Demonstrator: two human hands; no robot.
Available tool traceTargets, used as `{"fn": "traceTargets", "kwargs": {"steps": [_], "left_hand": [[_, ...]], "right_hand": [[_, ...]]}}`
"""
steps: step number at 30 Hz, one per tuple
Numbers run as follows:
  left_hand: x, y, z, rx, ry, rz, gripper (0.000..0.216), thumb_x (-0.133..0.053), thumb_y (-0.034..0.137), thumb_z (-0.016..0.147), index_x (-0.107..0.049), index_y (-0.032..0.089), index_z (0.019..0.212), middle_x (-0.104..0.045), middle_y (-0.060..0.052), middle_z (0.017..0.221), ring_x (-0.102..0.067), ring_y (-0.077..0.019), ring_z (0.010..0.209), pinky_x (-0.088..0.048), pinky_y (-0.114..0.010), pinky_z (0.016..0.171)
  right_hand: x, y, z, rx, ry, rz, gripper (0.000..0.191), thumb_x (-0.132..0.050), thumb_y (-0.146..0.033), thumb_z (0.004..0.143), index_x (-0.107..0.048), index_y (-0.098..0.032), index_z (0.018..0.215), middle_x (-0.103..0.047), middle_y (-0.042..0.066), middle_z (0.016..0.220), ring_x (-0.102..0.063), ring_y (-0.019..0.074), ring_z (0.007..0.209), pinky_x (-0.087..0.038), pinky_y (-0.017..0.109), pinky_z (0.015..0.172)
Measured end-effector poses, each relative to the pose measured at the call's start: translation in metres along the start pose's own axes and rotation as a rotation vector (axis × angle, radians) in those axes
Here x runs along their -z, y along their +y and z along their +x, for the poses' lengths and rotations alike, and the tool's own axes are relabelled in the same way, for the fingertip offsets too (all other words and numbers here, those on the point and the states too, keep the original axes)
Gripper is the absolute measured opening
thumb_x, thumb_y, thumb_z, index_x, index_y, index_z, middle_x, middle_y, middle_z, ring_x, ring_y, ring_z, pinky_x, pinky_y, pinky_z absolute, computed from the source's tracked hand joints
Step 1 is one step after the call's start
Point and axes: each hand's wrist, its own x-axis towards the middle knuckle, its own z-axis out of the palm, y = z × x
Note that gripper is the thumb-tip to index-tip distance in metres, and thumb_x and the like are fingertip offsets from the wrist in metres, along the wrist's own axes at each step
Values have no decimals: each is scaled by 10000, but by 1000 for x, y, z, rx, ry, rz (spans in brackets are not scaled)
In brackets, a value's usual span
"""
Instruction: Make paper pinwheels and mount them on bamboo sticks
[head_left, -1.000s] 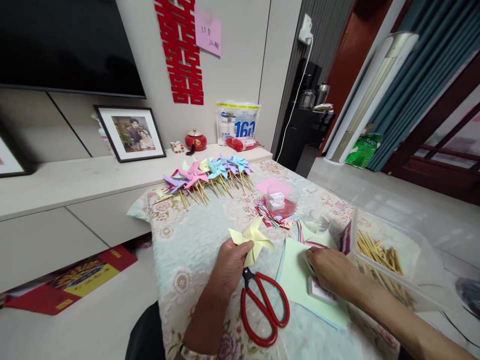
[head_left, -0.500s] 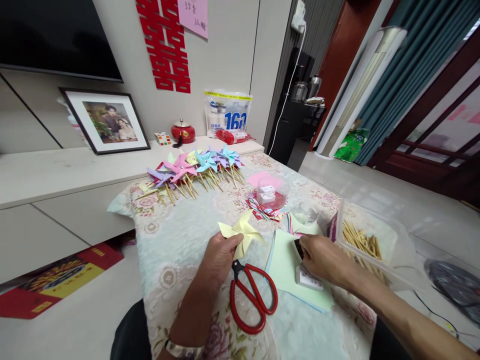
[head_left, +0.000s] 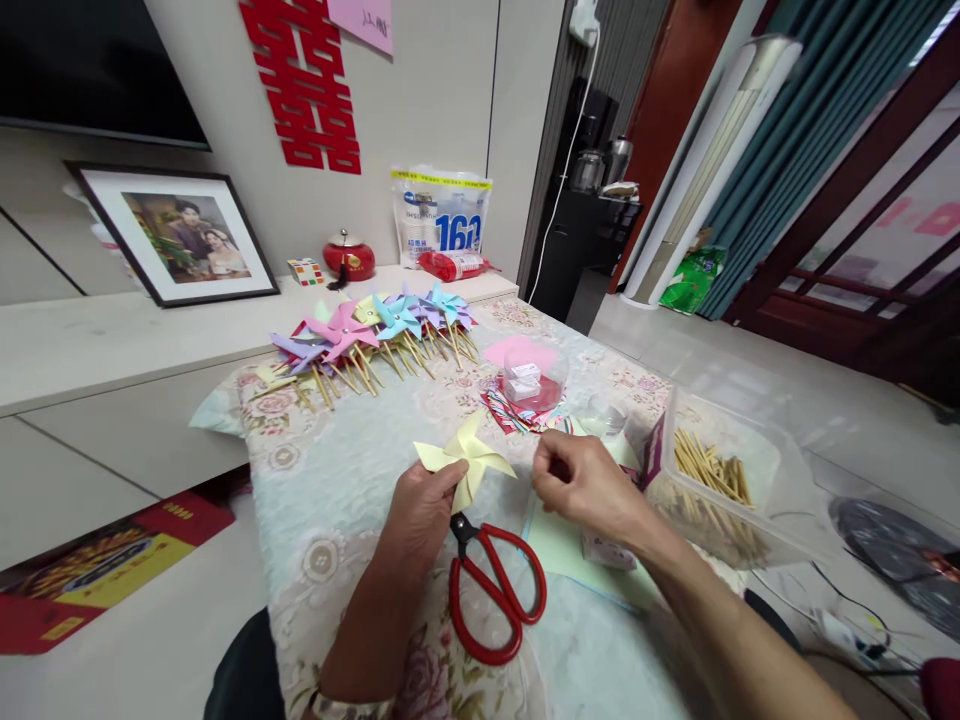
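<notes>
A pale yellow paper pinwheel (head_left: pixel 472 450) is pinched at its folded middle by my left hand (head_left: pixel 424 505). My right hand (head_left: pixel 581 475) hovers to the right of it, fingers curled into a pinch; whatever they hold, if anything, is too small to make out. Red-handled scissors (head_left: pixel 495 590) lie just below the pinwheel, blades partly hidden near my left hand. Under my right hand is a stack of pale green paper sheets (head_left: pixel 570 555) with a small white box (head_left: pixel 609 552) on top, partly covered by my wrist.
Finished pinwheels on sticks (head_left: pixel 375 330) lie at the table's far left. A round clear container (head_left: pixel 534 375) stands on patterned paper beyond my hands. At right, a clear plastic bin (head_left: pixel 750 520) holds wooden sticks (head_left: pixel 709 465). A framed photo (head_left: pixel 180 240) stands on the cabinet.
My right hand has left the dark object by the green paper and moved left, closer to the pinwheel, fingers now pinched. The view has shifted slightly; my left hand still holds the pinwheel.
</notes>
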Motion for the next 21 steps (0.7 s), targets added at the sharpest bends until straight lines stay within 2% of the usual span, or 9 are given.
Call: {"fn": "traceTargets", "kwargs": {"steps": [4, 7, 10, 13, 17, 21], "left_hand": [[1, -1, 4, -101, 72, -47, 230, -786, 159, 561, -687, 144, 768, -722, -13, 676, -616, -150, 565, -478, -237, 551], [0, 0, 6, -148, 142, -61, 217, -793, 184, 544, -687, 141, 729, -700, 0, 619, -576, -129, 525, -450, -226, 526], [0, 0, 6, -165, 246, -54, 234, -797, 200, 513, -684, 135, 707, -695, 1, 604, -563, -122, 509, -442, -229, 523], [0, 0, 6, -171, 282, -16, 270, -795, 221, 516, -698, 122, 748, -714, -16, 646, -588, -139, 541, -457, -243, 544], [5, -5, 9, -213, 280, 36, 290, -787, 231, 549, -708, 109, 800, -725, -27, 701, -597, -137, 574, -465, -244, 566], [4, -9, 10, -260, 329, 52, 289, -780, 237, 562, -699, 101, 804, -723, -29, 701, -598, -139, 569, -466, -252, 566]], "right_hand": [[-28, -12, 16, -38, -91, 420, 79, -525, -129, 700, -552, -202, 714, -548, -52, 560, -556, 116, 477, -402, 214, 471], [-43, -6, 23, -133, -189, 692, 42, -587, -192, 714, -609, -184, 749, -579, -47, 517, -543, 109, 440, -432, 215, 458], [-51, 6, 25, -250, -210, 924, 115, -691, -251, 704, -627, -163, 744, -609, -30, 517, -545, 95, 439, -416, 193, 448], [-55, 17, 24, -306, -228, 1165, 212, -793, -269, 674, -624, -151, 725, -618, -30, 579, -554, 71, 456, -391, 168, 445], [-57, 22, 24, -315, -272, 1297, 295, -869, -300, 649, -639, -140, 741, -637, -20, 647, -555, 58, 466, -385, 166, 453], [-63, 20, 21, -310, -256, 1203, 304, -850, -350, 693, -632, -149, 758, -625, -30, 592, -538, 62, 462, -370, 165, 453]]}}
